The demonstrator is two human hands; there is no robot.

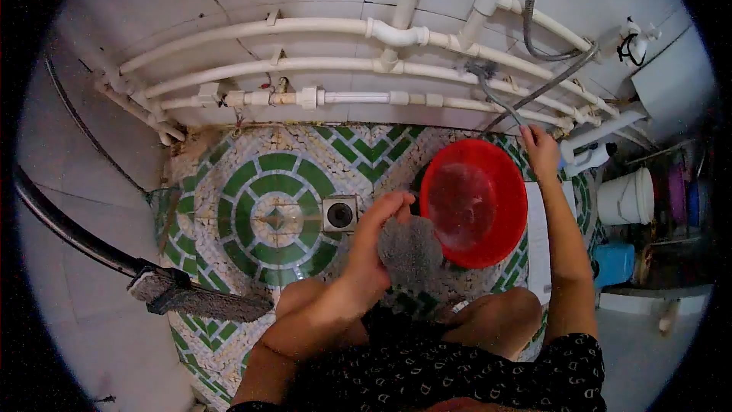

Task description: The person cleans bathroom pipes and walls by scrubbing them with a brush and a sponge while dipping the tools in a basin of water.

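My left hand (374,248) is closed around a grey, rounded, mesh-textured thing (412,253); its exact kind I cannot make out. That thing hangs just left of a red basin (515,210), which stands on the floor with cloudy, whitish water in it. At the far right side of the basin, my right hand (540,151) grips the grey handle of a brush (499,98). The dark bristled head of the brush points up and away, in front of the wall pipes.
Pale pipes (328,65) run along the back wall. A floor drain (339,214) sits in the green-and-white patterned floor (278,164). Leaning in from the left is a long-handled mop or broom (198,301). A white bucket (625,197) and a blue container (614,263) stand on the right.
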